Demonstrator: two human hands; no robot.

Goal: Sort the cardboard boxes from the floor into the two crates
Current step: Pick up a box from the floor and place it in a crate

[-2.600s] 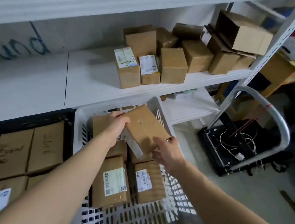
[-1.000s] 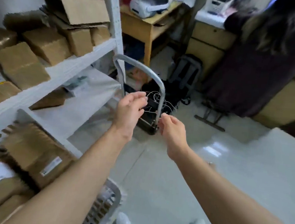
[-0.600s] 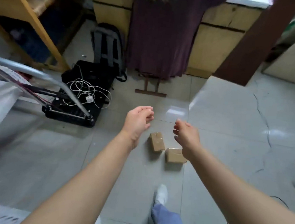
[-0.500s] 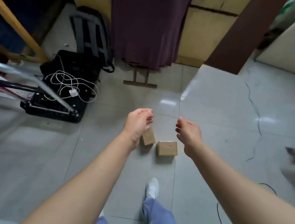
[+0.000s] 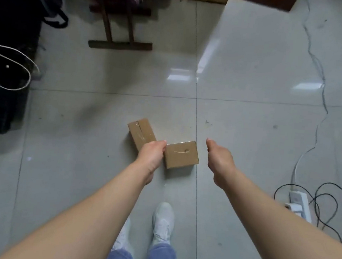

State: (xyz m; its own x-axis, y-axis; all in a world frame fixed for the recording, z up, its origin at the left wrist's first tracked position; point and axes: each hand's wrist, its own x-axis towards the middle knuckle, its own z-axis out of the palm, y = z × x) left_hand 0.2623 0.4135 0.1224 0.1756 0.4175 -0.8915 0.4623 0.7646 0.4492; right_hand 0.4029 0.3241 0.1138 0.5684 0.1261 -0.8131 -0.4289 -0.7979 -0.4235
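Two small tape-sealed cardboard boxes lie on the glossy grey tile floor (image 5: pixel 249 119), a long one (image 5: pixel 140 130) just beside a squarer one (image 5: pixel 181 154). The left hand (image 5: pixel 150 155) hangs over them, fingers loosely curled, grasping nothing; the right hand (image 5: pixel 219 158) is empty, half curled

both hands (image 5: pixel 151 154) lowered closer to two floor boxes (image 5: pixel 181 154), view tilted further down
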